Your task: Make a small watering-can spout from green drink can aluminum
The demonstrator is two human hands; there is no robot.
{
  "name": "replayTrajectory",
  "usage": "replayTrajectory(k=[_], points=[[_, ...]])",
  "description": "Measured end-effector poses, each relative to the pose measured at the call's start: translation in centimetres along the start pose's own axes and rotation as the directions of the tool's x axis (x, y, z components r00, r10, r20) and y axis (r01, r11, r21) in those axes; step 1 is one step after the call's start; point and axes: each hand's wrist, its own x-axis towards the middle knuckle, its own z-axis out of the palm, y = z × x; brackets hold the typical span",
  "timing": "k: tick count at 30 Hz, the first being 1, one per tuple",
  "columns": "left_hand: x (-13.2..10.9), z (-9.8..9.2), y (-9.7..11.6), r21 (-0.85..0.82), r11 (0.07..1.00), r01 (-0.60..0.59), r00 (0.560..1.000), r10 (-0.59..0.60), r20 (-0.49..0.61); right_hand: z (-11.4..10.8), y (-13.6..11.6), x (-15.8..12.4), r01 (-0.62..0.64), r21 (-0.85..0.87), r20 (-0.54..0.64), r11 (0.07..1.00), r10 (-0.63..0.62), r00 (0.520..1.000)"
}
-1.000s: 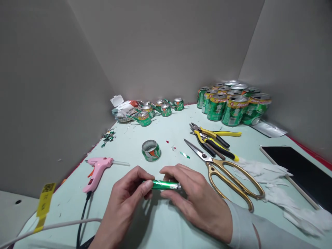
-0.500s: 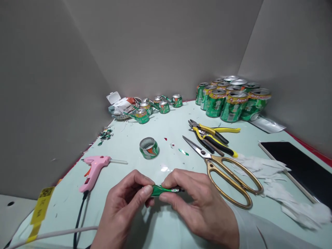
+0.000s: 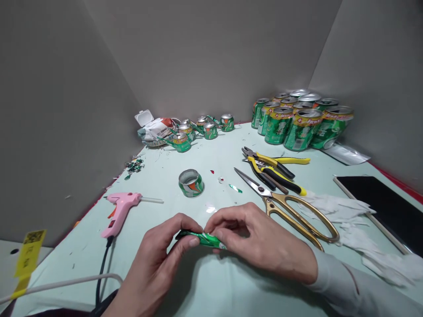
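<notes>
Left hand (image 3: 161, 257) and right hand (image 3: 264, 246) both pinched the shiny green, folded thin-metal strip (image 3: 209, 240), seemingly light, springy, easily creased, best gripped towards its left and right ends!

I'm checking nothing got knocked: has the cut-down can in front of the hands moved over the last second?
No; against the scissors, the cut-down can has kept its place, left of their tip in the view.
</notes>
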Motion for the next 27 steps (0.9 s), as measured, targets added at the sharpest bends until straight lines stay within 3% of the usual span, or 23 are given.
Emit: replayTrajectory(k=[8,17,27], points=[[0.2,-0.3,0.3,0.042,0.998,-0.057,0.99,0.051,0.134,-0.6,-0.2,0.1,-0.091,-0.039,0.15,0.995,0.096,0.984],[0.1,-0.1,-0.2,0.187,0.976,-0.11,0.981,0.077,0.177,0.5,0.9,0.0,0.031,-0.182,0.009,0.983,-0.03,1.0],[0.9,-0.3,0.2,0.204,0.975,-0.083,0.973,0.036,0.228,1.0,0.9,-0.2,0.031,-0.319,0.004,0.947,-0.032,0.999]])
